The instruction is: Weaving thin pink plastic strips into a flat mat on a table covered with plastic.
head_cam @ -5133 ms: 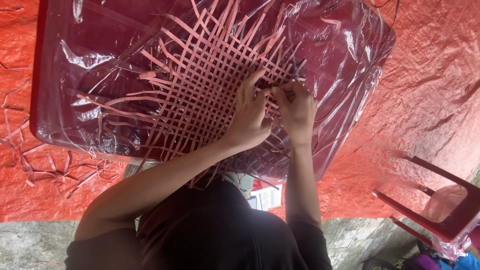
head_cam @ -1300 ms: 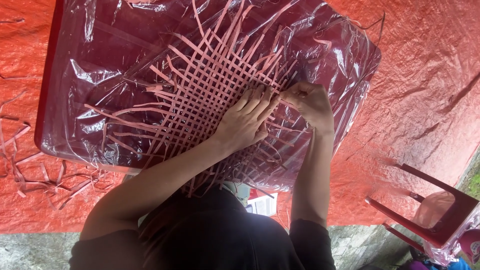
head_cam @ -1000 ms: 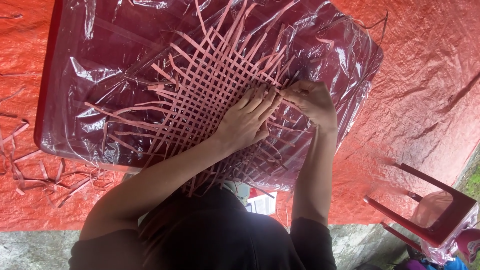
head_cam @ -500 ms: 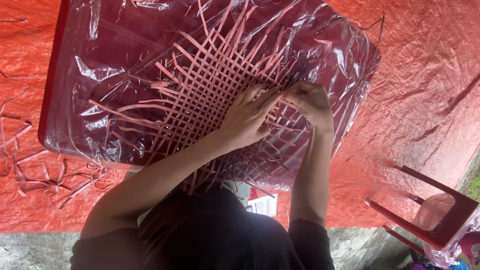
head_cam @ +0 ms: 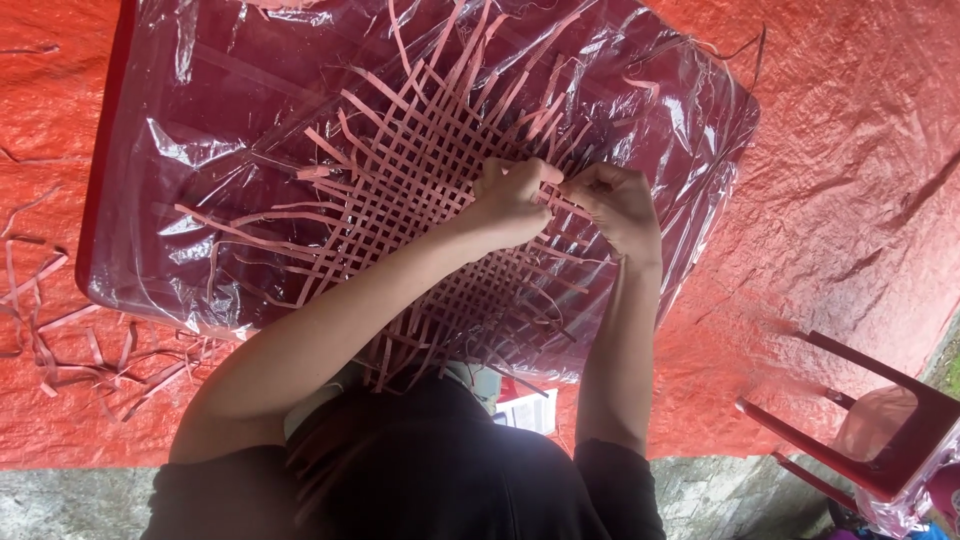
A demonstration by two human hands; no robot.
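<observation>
Both fists now closed, the left hand (head_cam: pixel 510 200) and right hand (head_cam: pixel 615 200) pinch one pink strip at the three o'clock edge of the woven mat (head_cam: pixel 420 190), spread on the plastic-wrapped counter (head_cam: pixel 180 120), suggesting tightening.

There is just one camera. It sits on the person's head and looks almost straight down. The dark top (head_cam: pixel 420 470) and both arms come up from the bottom edge, so the body is very near the lens. The low table (head_cam: pixel 150 200) wrapped in clear plastic fills the upper middle, close by. The left hand (head_cam: pixel 510 200) and right hand (head_cam: pixel 615 205) meet near the middle, over the woven mat (head_cam: pixel 420 180). The red sheet (head_cam: pixel 850 150) on the ground runs off the sides. A red chair (head_cam: pixel 880 440) shows at the bottom right corner.
</observation>
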